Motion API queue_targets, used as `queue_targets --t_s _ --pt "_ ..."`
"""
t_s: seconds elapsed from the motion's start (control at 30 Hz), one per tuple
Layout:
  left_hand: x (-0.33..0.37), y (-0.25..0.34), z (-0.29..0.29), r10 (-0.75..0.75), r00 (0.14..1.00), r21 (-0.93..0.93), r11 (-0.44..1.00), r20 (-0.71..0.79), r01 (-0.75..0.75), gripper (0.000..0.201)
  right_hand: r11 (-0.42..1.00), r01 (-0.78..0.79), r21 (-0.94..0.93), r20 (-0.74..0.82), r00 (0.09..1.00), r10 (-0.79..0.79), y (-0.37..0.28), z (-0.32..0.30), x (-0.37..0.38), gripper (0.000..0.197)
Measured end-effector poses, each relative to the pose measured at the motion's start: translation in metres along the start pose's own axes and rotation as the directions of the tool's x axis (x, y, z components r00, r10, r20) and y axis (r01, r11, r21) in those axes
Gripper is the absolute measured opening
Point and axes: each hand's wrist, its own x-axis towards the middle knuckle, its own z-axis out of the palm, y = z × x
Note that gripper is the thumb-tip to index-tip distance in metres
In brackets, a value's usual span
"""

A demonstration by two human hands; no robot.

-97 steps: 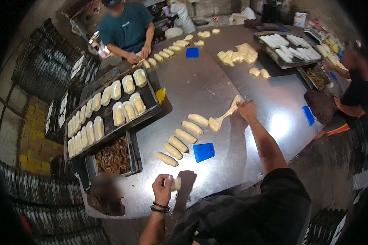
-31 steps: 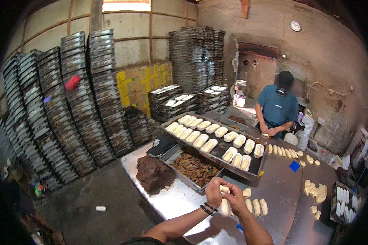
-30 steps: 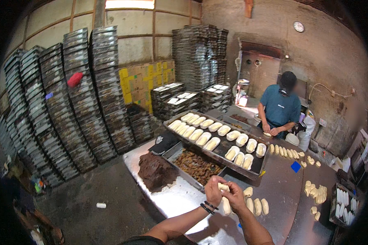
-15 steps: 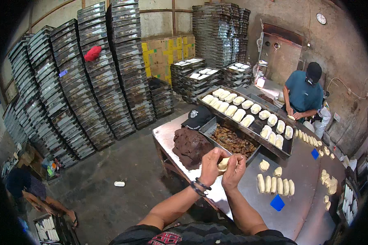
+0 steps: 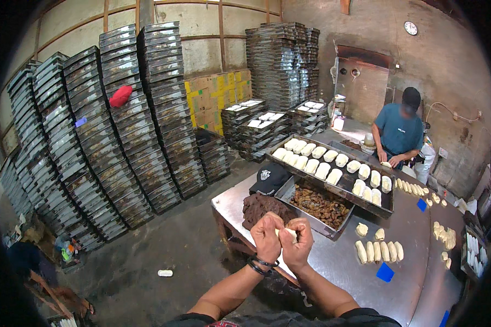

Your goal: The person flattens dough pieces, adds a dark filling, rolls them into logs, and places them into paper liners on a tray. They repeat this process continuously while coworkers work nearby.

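Both my hands are raised over the table's near edge with a piece of pale dough (image 5: 287,234) between them. My left hand (image 5: 267,238) curls in a fist against one end, dark bands on its wrist. My right hand (image 5: 299,243) wraps the other end, thumb bent along the dough. The fingers hide most of the piece. Just beyond is a mound of dark brown paste (image 5: 261,210). Next to that, a metal tray (image 5: 338,231) contains chunky brown filling (image 5: 317,206). To the right, several dough rolls (image 5: 377,252) lie in a row, with rounder dough pieces (image 5: 361,229) behind.
A black baking tray (image 5: 386,210) of shaped dough rests partly over the filling tray, near a black cap (image 5: 270,180). A co-worker (image 5: 399,131) handles dough across the metal table (image 5: 360,289). A blue scraper (image 5: 385,272) lies near the rolls. Tall tray stacks (image 5: 166,109) stand left.
My hands have drawn closer together, and their fingers have curled tighter, covering more of the dough. The whole view has shifted, with the background now lower in the picture.
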Motion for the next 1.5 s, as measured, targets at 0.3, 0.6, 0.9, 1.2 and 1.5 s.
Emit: queue_targets --t_s 0.3,0.6,0.9,1.2,1.5 --pt "-0.017 -0.001 0.009 -0.109 0.994 -0.039 0.993 -0.008 0.109 0.060 0.972 -0.197 0.127 -0.147 0.966 0.215 0.008 -0.014 -0.015 0.049" --pt "-0.033 -0.027 -0.027 -0.656 0.741 0.047 0.743 -0.145 0.667 0.062 0.879 -0.472 -0.065 -0.007 0.881 0.472 0.034 -0.043 -0.054 0.056" --pt "-0.073 -0.056 -0.071 -0.724 0.557 0.227 0.510 -0.407 0.830 0.062 0.470 -0.790 -0.394 -0.019 0.518 0.855 0.054 -0.068 -0.101 0.048" --pt "-0.186 -0.109 -0.172 -0.974 -0.226 -0.391 -0.212 0.010 0.896 0.070 -0.101 -0.949 -0.300 0.230 -0.174 0.958 0.031 -0.104 -0.138 0.024" --pt "-0.114 -0.143 -0.089 -0.967 0.186 -0.132 0.164 0.176 0.978 0.042 -0.123 -0.165 -0.979 -0.096 0.896 -0.433 -0.016 -0.225 -0.011 0.073"
